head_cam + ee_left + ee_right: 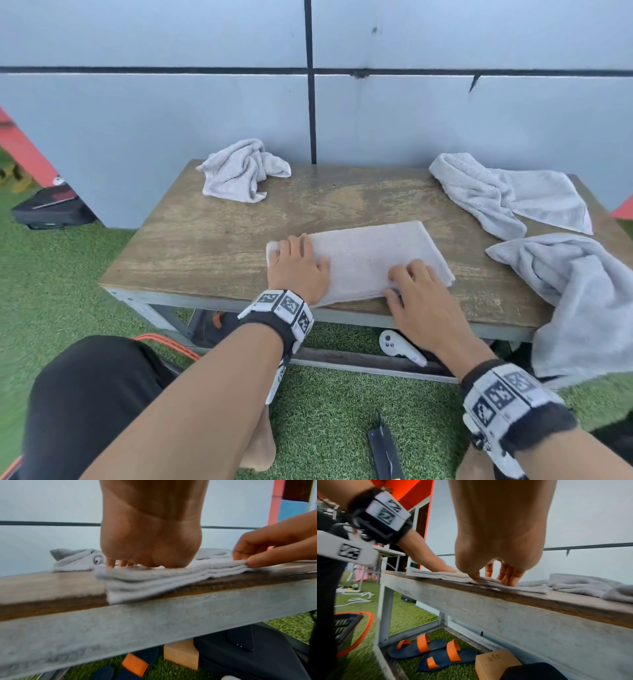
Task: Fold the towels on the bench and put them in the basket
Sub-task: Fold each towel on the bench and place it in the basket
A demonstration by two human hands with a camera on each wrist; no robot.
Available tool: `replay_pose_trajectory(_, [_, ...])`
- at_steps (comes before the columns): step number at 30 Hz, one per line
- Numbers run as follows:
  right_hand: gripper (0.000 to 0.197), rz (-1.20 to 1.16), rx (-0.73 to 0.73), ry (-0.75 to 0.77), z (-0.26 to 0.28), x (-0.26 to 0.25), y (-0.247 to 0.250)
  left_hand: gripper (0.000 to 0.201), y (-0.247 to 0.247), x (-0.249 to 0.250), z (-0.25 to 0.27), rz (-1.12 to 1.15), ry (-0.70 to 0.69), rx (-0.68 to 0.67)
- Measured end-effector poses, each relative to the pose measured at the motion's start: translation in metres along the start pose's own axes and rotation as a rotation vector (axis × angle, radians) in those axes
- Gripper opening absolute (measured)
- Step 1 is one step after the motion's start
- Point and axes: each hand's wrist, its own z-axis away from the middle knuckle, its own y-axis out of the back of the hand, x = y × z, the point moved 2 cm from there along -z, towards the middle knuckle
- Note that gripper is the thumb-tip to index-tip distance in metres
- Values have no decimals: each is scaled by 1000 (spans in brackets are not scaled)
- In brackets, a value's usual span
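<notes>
Towel [370, 255] sits folded under both hands: left hand [298, 265] flat on its end, right hand [416, 291] pinching the near edge. I'd keep edges lined up before folding again

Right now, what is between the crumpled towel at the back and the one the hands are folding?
Nothing: only bare wood of the bench lies between the crumpled towel and the folded towel; the head view shows it.
</notes>
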Motion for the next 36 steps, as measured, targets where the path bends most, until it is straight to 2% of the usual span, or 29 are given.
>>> replay_pose_trajectory(2, [34,-57,-73,-72,-8,15,4,65,16,6,12,-54,64,-23])
replay_pose_trajectory(4, [46,-119,-154,-120,-11,23,9,53,30,8,22,-25,59,-82])
replay_pose_trajectory(6, [53,-143,-166,-102,-6,26,11,38,33,4,30,170,-4,-161])
replay_pose_trajectory(8, [58,-187,-222,-35,3,24,9,38,28,-4,38,361,-106,-233])
replay_pose_trajectory(10, [69,-228,-297,13,13,24,6,56,21,-14,44,382,-233,-259])
replay_pose_trajectory(12, [83,-222,-339,33,21,26,4,91,12,-22,52,223,-349,-282])
replay_pose_trajectory(13, [88,-187,-347,50,24,27,3,104,9,-24,56,109,-390,-257])
replay_pose_trajectory(15, [96,-98,-329,66,28,29,-2,115,6,-23,62,-43,-422,-152])
replay_pose_trajectory(19, [83,-7,-162,73,27,20,-1,111,-1,-17,66,-58,-408,10])
replay_pose_trajectory(22, [67,-23,-144,73,24,15,2,98,1,-13,64,21,-437,37])
replay_pose_trajectory(24, [56,-106,-166,51,22,16,4,84,3,-14,60,133,-470,5])
replay_pose_trajectory(26, [47,-260,-163,1,19,17,7,66,7,-16,55,333,-479,-86])
replay_pose_trajectory(28, [39,-422,-142,-53,17,19,10,48,15,-18,53,576,-482,-185])
replay_pose_trajectory(31, [27,-608,-72,-74,17,20,21,34,31,-18,52,777,-466,-269])
replay_pose_trajectory(33, [31,-727,-41,-90,20,14,32,31,41,-14,52,892,-435,-252])
replay_pose_trajectory(36, [49,-855,-44,-222,19,8,37,52,43,-4,52,1053,-349,-166])
